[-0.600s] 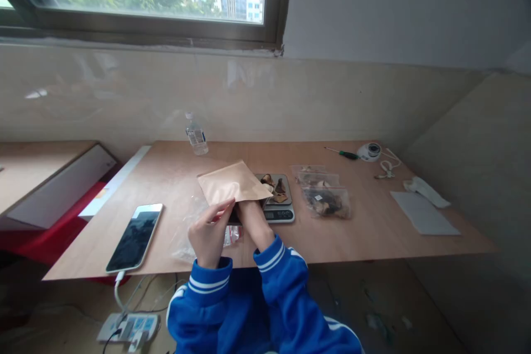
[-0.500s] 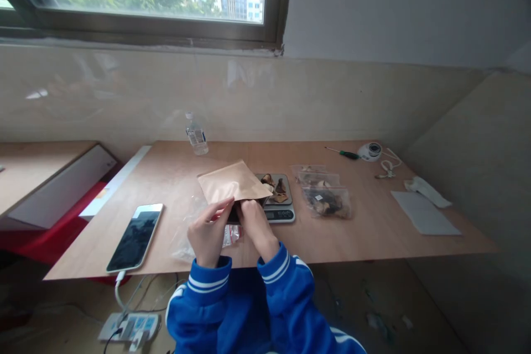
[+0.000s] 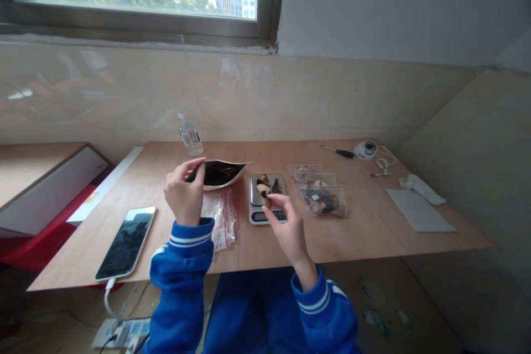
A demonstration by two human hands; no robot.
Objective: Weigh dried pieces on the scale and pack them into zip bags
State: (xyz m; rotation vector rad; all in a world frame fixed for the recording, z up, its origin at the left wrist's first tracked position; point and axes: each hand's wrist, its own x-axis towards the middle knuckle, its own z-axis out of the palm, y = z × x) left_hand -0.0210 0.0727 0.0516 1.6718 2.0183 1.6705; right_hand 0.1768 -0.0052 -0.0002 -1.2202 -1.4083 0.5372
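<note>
My left hand [image 3: 186, 192] pinches the left edge of a kraft paper pouch [image 3: 226, 183], whose mouth gapes toward me and shows a dark inside. Between the thumb and fingers of my right hand [image 3: 288, 225] is a dried mushroom slice [image 3: 266, 199], held over the front of a kitchen scale [image 3: 255, 217]. Other dried mushroom slices [image 3: 276, 186] lie on the scale's metal plate. Clear zip bags [image 3: 224, 221] with red seal lines lie flat on the table below the pouch. The readout on the scale is too small to read.
Filled clear bags [image 3: 326, 202] overlap right of the scale. A phone [image 3: 126, 243] on a cable lies at the table's left front. Behind stand a water bottle [image 3: 191, 135] and, rightward, a screwdriver [image 3: 343, 153] and small white camera [image 3: 365, 149]. White paper [image 3: 418, 210] lies far right.
My right hand has come out of the pouch and moved right to the scale with a mushroom slice. My left hand has moved left and up, tilting the pouch mouth into view.
</note>
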